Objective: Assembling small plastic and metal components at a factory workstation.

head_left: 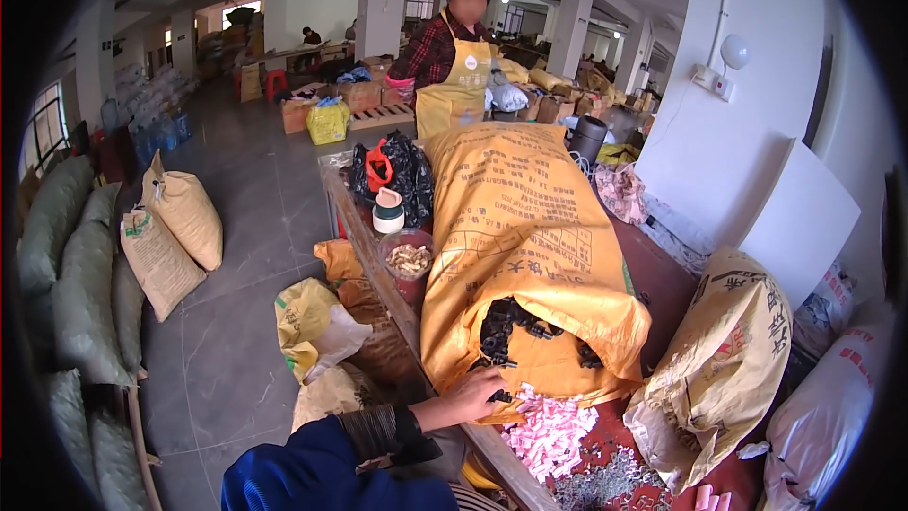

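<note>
Blue sleeve cloth (pixel 331 473) fills the space just behind the left hand (pixel 465 396), which reaches over the table's wooden edge (pixel 383 279). Its fingers bend down at a small black piece (pixel 499 396) by their tips — whether they grip it or only touch it, I cannot tell. More black pieces (pixel 498 326) lie just beyond the hand, clustered at the open mouth of a large orange sack (pixel 530 208) that stretches away over the table. Right of the hand, close by, is a spread of pale pink pieces (pixel 549 435); past these, further right and nearer the wearer, lie small grey metal pieces (pixel 615 483) on the red tabletop (pixel 610 424). Well to the hand's right leans a tan sack (pixel 714 369). Ahead and slightly left sits a bowl (pixel 385 257) of tan bits — and far beyond stands a person in a yellow apron (pixel 459 85).
</note>
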The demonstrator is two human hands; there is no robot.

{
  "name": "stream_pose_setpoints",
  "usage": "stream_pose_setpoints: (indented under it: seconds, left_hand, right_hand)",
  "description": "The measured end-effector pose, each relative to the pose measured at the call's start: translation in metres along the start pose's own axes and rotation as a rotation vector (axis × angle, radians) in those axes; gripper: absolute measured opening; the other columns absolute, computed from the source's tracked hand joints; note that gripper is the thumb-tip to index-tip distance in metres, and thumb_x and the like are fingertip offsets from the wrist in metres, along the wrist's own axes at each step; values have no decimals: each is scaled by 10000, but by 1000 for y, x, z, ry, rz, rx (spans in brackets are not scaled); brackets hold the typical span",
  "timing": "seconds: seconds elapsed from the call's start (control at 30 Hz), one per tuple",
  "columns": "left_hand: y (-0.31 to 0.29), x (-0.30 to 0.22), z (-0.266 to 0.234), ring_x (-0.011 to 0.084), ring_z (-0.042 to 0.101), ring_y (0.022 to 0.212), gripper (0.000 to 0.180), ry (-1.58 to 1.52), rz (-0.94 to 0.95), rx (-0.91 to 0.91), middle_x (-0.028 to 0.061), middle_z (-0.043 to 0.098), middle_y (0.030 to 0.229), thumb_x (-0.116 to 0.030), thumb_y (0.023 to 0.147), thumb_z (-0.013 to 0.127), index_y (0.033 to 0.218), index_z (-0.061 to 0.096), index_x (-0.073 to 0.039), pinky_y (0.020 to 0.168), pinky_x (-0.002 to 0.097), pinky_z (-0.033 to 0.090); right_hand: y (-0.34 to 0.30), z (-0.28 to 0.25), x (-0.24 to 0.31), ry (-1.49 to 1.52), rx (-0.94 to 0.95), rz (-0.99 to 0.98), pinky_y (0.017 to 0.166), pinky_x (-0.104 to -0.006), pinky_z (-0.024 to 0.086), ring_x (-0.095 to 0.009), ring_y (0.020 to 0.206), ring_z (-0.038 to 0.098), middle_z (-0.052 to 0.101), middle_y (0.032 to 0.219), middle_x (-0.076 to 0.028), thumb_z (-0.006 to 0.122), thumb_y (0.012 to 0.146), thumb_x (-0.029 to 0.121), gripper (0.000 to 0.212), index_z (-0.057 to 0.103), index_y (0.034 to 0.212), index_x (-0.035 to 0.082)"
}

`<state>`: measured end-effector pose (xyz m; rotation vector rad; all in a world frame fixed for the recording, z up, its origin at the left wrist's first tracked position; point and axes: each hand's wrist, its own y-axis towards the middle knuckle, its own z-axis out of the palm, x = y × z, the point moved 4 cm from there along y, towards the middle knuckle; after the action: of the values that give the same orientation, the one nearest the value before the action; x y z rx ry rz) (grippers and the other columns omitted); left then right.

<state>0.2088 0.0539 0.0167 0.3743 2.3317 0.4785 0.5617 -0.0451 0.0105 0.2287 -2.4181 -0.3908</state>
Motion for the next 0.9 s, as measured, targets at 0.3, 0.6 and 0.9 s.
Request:
stream_pose_setpoints:
  seconds: [0.3, 0.6, 0.9]
  left_hand:
    - [-8, 12, 19, 309, 470, 929, 383, 152, -80, 154, 140, 425, 1064, -73, 628, 592, 995, 486, -54, 764, 363, 403]
    - [-2, 14, 24, 343, 463, 911, 360, 206, -53, 91, 179, 380, 1111, -34, 617, 565, 960, 457, -39, 733, 386, 407]
    - [4, 13, 20, 304, 474, 879, 341, 233, -17, 107, 112, 436, 1004, -74, 608, 597, 920, 463, -43, 700, 365, 419]
  right_hand:
    - [1, -7, 16, -44, 41, 56, 558, -360, 415, -305, 598, 519, 555, 711, -178, 512, 754, 100, 134, 549, 834, 0]
    - [4, -6, 17, -5, 31, 60, 556, -345, 418, -290, 592, 529, 561, 709, -174, 530, 753, 86, 121, 557, 839, 5]
    - [10, -6, 27, 27, 71, 193, 552, -329, 421, -257, 581, 525, 563, 698, -154, 584, 726, 107, 140, 567, 825, 10]
